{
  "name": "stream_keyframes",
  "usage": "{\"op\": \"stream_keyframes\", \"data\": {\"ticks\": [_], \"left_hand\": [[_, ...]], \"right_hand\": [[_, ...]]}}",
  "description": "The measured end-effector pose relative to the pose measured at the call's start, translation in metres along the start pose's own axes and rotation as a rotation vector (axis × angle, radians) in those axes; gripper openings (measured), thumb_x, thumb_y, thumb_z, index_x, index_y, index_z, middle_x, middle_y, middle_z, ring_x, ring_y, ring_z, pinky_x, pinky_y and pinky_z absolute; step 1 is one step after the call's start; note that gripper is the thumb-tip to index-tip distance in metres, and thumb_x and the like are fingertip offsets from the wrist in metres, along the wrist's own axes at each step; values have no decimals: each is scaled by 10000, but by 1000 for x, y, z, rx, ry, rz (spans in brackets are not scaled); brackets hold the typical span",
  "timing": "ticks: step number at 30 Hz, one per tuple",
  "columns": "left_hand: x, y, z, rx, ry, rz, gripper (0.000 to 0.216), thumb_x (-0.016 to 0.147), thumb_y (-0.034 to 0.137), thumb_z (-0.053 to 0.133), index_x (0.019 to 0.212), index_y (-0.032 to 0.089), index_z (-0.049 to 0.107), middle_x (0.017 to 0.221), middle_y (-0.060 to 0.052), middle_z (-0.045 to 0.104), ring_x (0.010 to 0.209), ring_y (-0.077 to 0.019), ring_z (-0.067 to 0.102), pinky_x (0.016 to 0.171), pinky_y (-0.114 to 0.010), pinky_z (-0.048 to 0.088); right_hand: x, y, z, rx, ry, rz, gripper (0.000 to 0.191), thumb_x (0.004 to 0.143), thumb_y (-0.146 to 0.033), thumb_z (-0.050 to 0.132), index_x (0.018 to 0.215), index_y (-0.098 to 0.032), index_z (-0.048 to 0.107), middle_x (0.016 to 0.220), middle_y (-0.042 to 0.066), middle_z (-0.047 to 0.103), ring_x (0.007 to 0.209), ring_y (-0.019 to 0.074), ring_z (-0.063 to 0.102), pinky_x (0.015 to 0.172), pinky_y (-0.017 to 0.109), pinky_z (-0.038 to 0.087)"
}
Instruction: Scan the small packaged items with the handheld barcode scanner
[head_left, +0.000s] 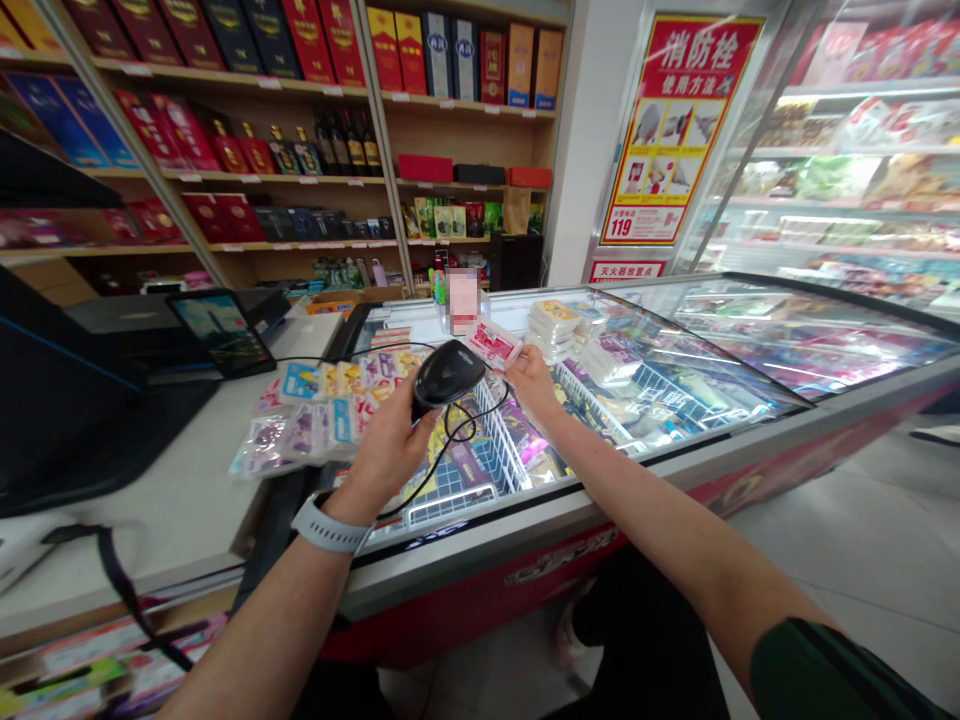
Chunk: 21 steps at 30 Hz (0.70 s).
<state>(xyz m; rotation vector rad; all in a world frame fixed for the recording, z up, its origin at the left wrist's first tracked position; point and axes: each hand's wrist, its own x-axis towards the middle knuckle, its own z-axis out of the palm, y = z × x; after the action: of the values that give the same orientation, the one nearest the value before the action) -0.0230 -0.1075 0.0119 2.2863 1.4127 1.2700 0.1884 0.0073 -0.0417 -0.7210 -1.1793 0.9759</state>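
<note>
Here, a flat rectangular packet with a pink-red printed face, white lettering and a clear-looking plastic edge (491,342) is up above the freezer top, tilted, its lower right corner covered by fingers; the print is too small to read. The right hand (534,385) has thumb and fingers pinched together on that corner. The left hand (394,440) has its fingers wrapped around the handle of a glossy black handheld scanner with a rounded head (448,374), which sits just beside the packet's lower left edge. A pale grey-blue wristwatch (331,525) circles the left wrist.

A thin black cable (435,470) loops below the scanner and crosses over the glass-topped freezer with a grey rim and red front (525,512). White wire baskets (506,445) of colourful packs show through the glass, partly blurred by reflections. To the left, flat purple, blue and yellow plastic packets (307,430) lie in overlapping rows, some partly hidden by the left hand. Right of the packet stand stacks of white-edged packs (555,330). A black-framed tablet (217,330) leans on the pale counter (180,470).
</note>
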Motion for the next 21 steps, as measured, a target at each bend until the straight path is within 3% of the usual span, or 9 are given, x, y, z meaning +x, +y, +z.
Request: {"op": "stream_keyframes", "data": {"ticks": [5, 12, 21], "left_hand": [[0, 0, 1, -13, -14, 5, 524, 863, 290, 502, 1360, 147, 416, 1278, -126, 582, 1195, -265, 537, 1017, -435, 420], [1, 3, 0, -4, -10, -4, 431, 876, 295, 479, 1282, 151, 472, 1229, -123, 603, 1174, -269, 551, 987, -431, 445], [0, -2, 3, 56, 4, 23, 465, 872, 290, 473, 1315, 151, 446, 1216, -128, 598, 1133, -272, 563, 967, -441, 453]], "right_hand": [[-2, 5, 6, -3, 0, -23, 359, 738, -421, 653, 935, -251, 406, 896, -13, 669, 900, 180, 669, 876, 426, 550], [-3, 5, 9, -11, -19, -49, 345, 752, -414, 638, 938, -253, 395, 910, -14, 672, 879, 170, 671, 846, 394, 556], [-6, 1, 9, -102, -8, -67, 320, 767, -415, 605, 941, -242, 400, 883, -1, 672, 871, 181, 659, 853, 388, 538]]}}
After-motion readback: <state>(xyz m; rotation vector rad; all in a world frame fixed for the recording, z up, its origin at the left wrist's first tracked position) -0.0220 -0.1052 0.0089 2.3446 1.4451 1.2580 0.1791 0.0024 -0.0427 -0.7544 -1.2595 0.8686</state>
